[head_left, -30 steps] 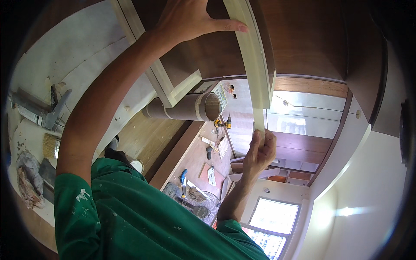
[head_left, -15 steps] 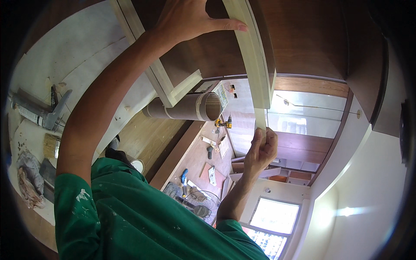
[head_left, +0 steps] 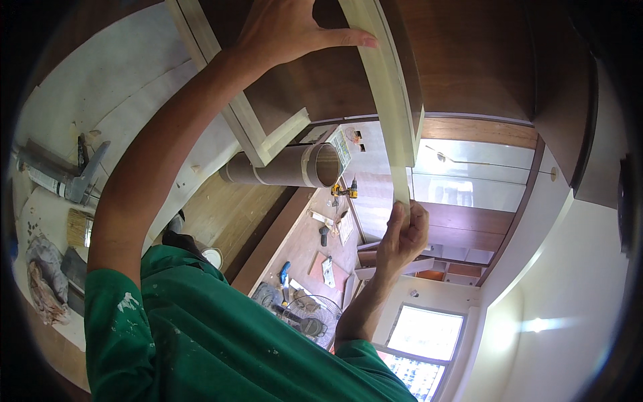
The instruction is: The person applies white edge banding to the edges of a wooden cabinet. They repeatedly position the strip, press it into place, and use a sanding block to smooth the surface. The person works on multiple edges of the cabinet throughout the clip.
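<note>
A pale strip of masking tape (head_left: 383, 90) runs down the edge of a dark brown panel (head_left: 414, 80). At its lower end the tape hangs past the panel's corner, and my right hand (head_left: 404, 234) pinches it between thumb and curled fingers. Higher up, my left hand (head_left: 284, 33) has its thumb stretched out flat on the tape. Its other fingers are partly out of the picture at the top. To the left of that hand, a dark panel's pale, L-shaped taped border (head_left: 258, 137) shows behind my forearm.
Below lies a large cardboard tube (head_left: 281, 166). A yellow cordless drill (head_left: 345, 190), a blue-handled tool (head_left: 284, 273) and a wire-caged fan (head_left: 311, 325) sit on the work surface (head_left: 305, 244). A caulking gun (head_left: 57, 174) and a brush (head_left: 79, 228) are at far left.
The free end of the tape has shifted slightly left and down with my right hand. My left thumb has moved a little to the left. Everything else looks about the same.
</note>
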Motion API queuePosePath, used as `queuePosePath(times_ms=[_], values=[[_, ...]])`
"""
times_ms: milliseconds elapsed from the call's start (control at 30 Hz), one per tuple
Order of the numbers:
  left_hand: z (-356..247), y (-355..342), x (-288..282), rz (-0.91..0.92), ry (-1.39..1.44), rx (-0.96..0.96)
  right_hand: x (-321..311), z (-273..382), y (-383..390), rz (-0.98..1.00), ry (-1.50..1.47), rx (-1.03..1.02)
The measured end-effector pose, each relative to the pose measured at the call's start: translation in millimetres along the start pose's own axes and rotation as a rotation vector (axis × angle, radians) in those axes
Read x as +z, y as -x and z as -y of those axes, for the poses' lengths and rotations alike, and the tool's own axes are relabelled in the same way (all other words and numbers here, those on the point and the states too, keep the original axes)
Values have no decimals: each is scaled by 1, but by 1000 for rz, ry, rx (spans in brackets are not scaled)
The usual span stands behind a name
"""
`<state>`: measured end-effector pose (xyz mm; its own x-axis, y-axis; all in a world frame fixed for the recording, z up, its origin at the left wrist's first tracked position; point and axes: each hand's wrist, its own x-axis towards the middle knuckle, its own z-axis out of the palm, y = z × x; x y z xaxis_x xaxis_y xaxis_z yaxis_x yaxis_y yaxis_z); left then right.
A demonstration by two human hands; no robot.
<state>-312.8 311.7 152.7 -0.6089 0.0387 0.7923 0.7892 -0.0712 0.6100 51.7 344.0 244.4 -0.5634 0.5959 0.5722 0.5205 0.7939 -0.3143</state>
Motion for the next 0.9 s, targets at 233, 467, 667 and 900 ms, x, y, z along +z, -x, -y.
queuePosePath(times_ms=[233,467,667,900], values=[[2,1,1,-3,-21,5,5,-4,-4,-16,-1,-4],[2,1,1,-5,-4,2,5,-6,-5,-11,-8,-8],[1,1,0,3,-2,-8,7,-12,-6,-11,-39,-50],[3,0,2,-3,-18,8,4,-3,-3,-7,-6,7]])
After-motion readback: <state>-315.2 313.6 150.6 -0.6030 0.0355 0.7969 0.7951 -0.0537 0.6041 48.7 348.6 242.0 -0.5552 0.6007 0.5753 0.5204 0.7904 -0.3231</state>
